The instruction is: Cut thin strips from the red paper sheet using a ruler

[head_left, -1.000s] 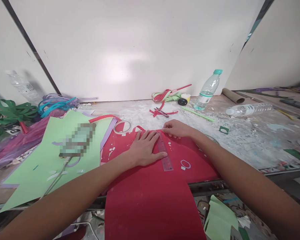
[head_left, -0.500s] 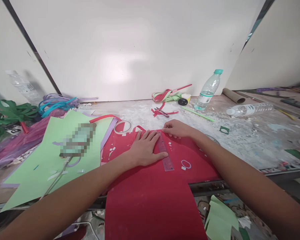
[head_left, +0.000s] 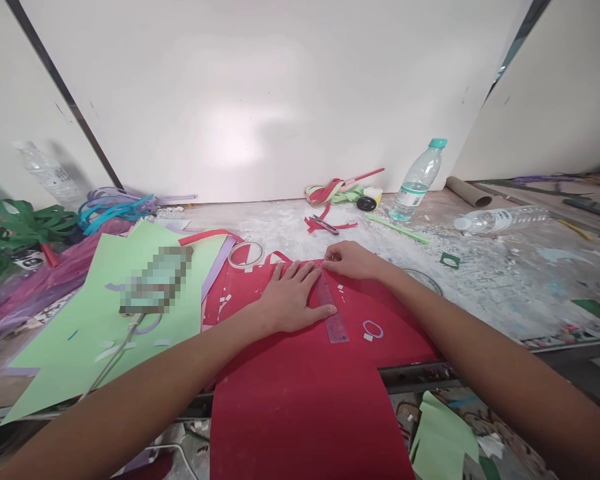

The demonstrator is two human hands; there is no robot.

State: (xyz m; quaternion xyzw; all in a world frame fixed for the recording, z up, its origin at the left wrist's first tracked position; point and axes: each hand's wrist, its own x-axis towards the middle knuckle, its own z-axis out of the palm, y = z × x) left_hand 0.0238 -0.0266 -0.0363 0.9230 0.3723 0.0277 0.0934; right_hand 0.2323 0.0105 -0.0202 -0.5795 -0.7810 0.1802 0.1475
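Note:
My left hand (head_left: 291,301) lies flat with fingers spread on a large red paper sheet (head_left: 300,407) that hangs over the table's front edge. Its thumb presses on a clear plastic ruler (head_left: 336,327). Close to the ruler's far end, my right hand (head_left: 353,260) is closed in a pinch over the red sheet; whatever lies between its fingertips is hidden. A purple paper ring (head_left: 373,329) and small white scraps are on the red paper near the ruler. Beyond my left fingertips sits a roll of tape (head_left: 245,255).
Green paper sheets (head_left: 55,327) with a blurred-out phone (head_left: 157,280) lie at left. Farther back are a small cutter (head_left: 326,225), red strips, an upright water bottle (head_left: 415,187), a lying bottle (head_left: 503,219) and a cardboard tube (head_left: 469,192). A white board (head_left: 280,87) stands behind.
My right hand has shifted very slightly towards me near the ruler's far end, still pinched. My left hand and the ruler stay in place.

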